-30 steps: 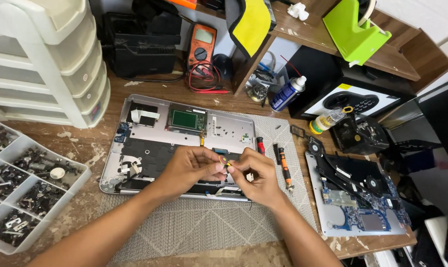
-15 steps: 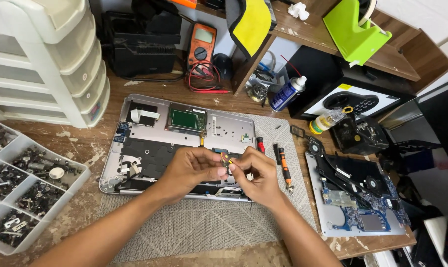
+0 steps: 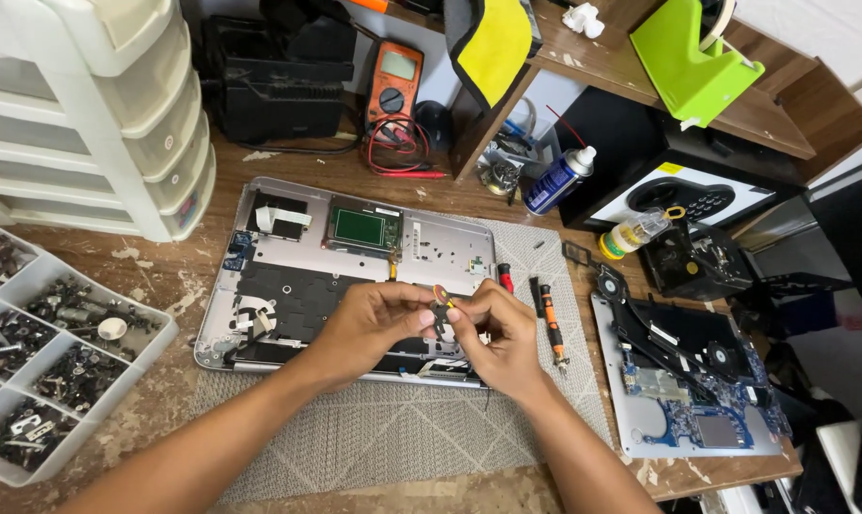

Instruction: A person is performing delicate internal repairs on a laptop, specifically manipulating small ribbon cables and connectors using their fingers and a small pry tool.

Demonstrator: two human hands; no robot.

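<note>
Above the lower edge of the opened silver laptop base [image 3: 355,276], both hands meet over a small dark part with a short orange-and-red strip [image 3: 441,303]. The left hand [image 3: 369,324] pinches it from nine o'clock with thumb and forefinger closed on it; the right hand [image 3: 497,333] grips it from three o'clock, fingertips clenched on the same piece. It is held clear of the base, not resting on it.

A slip looks like the main risk: the part is tiny and held only by fingertips, so a loosened pinch could drop it into the base's recesses or onto the grey woven mat [image 3: 402,447], where it would be hard to spot. Pulling the two hands apart too hard could crease or tear the thin strip. The orange-handled screwdriver [image 3: 553,328], lying just at three o'clock of the right hand, could be knocked by the wrist and roll toward the blue circuit board on its silver plate [image 3: 697,390].

The part itself is dark and roughly round, smaller than a fingertip, with the flat strip rising from it at twelve o'clock; finer detail is too small to tell. At nine o'clock sits a clear plastic compartment tray of dark screws and fittings [image 3: 40,352]
</note>
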